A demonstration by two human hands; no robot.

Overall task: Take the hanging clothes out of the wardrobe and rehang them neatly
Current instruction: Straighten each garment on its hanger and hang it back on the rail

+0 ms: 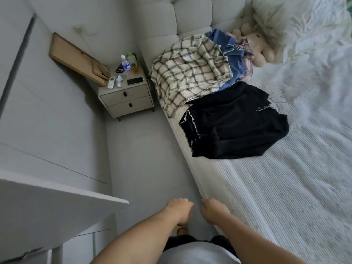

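Head view shows the take-out half of the job well along: a checked shirt (190, 73), a blue garment (226, 54) under it and a black garment (234, 121) lie heaped on the bed (285, 197), far from the person, with at least one hanger hook showing. The wardrobe door (47, 202) stands open at the near left; its inside is out of view, so whether more clothes hang there cannot be told. Left hand (178, 209) and right hand (214, 210) hang low over the floor, each grip loosely curled and holding nothing. Rehanging looks not yet begun.
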